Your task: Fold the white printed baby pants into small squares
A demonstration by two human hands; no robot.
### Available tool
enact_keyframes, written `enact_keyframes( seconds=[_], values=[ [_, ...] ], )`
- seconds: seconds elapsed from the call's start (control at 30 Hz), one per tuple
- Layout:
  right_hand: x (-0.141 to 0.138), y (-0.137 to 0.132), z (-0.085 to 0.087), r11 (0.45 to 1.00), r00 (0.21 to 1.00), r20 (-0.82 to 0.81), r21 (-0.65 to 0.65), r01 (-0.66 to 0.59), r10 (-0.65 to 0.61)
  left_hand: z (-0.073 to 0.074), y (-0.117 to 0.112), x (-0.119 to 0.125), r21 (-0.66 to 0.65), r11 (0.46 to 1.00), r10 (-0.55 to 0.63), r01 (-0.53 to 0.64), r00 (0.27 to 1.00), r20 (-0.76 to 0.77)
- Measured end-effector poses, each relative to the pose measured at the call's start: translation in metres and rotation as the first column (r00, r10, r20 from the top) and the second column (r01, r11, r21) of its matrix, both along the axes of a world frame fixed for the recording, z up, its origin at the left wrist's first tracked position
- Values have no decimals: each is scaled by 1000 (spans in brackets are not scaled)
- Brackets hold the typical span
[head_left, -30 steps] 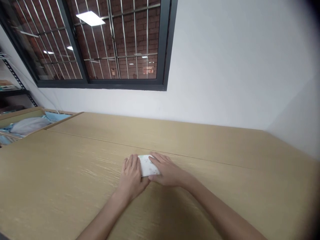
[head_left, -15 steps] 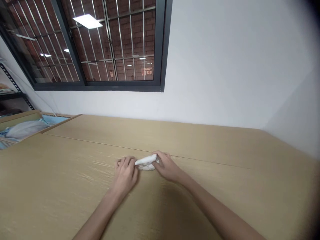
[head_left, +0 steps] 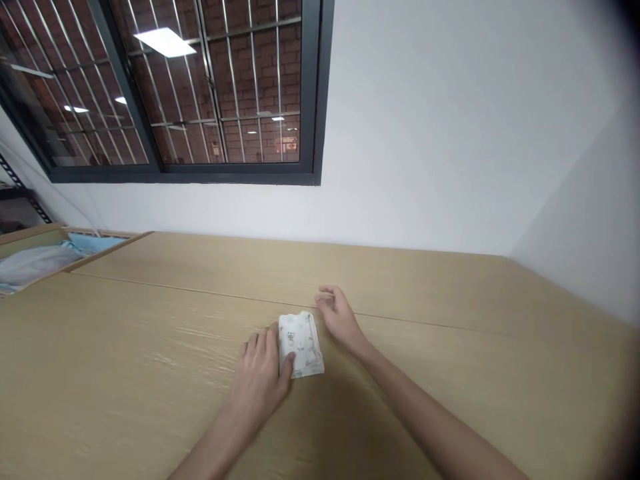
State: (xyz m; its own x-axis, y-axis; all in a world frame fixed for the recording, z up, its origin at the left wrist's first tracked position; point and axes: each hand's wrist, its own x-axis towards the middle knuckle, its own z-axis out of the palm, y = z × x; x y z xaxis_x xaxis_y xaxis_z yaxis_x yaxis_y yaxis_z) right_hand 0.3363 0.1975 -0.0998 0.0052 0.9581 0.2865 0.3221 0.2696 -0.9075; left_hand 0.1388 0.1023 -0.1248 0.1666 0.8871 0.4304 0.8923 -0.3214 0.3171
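The left hand (head_left: 261, 373) is lying flat and open on the wooden table (head_left: 150, 360), its thumb pressing the left edge of a small folded white cloth (head_left: 300, 344). The right hand (head_left: 337, 315) is hovering just beyond the cloth's far right corner, fingers loosely curled, gripping nothing. Far off at the left, a wooden tray (head_left: 95, 250) is holding pale fabric (head_left: 30, 263), under a barred window (head_left: 175, 87).

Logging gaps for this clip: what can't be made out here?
Head view:
- cloth: print too small to read; left edge under the left hand.
- right hand: fingers curled, so anything pinched is hidden.
- box: cut off by the left frame edge.
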Motion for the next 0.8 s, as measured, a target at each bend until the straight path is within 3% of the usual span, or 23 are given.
enact_keyframes(
  seconds=[0.07, 0.17, 0.23, 0.3, 0.37, 0.43, 0.5, 0.57, 0.67, 0.8],
  values=[
    [0, -3, 11, 993, 1000, 0, 114, -9, 9, 0, -1, 1, 75, 993, -94, 95, 995, -22],
    [-1, -20, 33, 954, 958, 121, 128, -273, 258, 0, -8, 10, 82, 967, -238, 242, 970, -52],
    [-5, -36, 43, 861, 838, 262, 51, -507, 478, -3, -15, 19, 28, 950, -307, 309, 949, -76],
    [-12, -50, 45, 719, 665, 359, -25, -694, 654, -9, -21, 28, -60, 933, -360, 356, 927, -104],
    [-21, -61, 38, 588, 516, 396, -76, -806, 759, -18, -24, 34, -130, 926, -373, 355, 914, -159],
    [-30, -68, 27, 527, 443, 401, -126, -840, 802, -26, -25, 36, -144, 934, -353, 327, 906, -233],
    [-34, -69, 16, 538, 433, 416, -176, -825, 800, -30, -25, 35, -137, 936, -349, 323, 895, -277],
    [-33, -63, 7, 592, 464, 466, -175, -787, 754, -29, -24, 34, -149, 929, -368, 338, 887, -279],
    [-24, -46, -4, 670, 493, 598, -102, -735, 632, -20, -24, 32, -194, 919, -383, 343, 893, -235],
    [-9, -19, -17, 745, 495, 752, 8, -666, 434, -16, -24, 32, -154, 923, -379, 353, 903, -204]
  ],
)
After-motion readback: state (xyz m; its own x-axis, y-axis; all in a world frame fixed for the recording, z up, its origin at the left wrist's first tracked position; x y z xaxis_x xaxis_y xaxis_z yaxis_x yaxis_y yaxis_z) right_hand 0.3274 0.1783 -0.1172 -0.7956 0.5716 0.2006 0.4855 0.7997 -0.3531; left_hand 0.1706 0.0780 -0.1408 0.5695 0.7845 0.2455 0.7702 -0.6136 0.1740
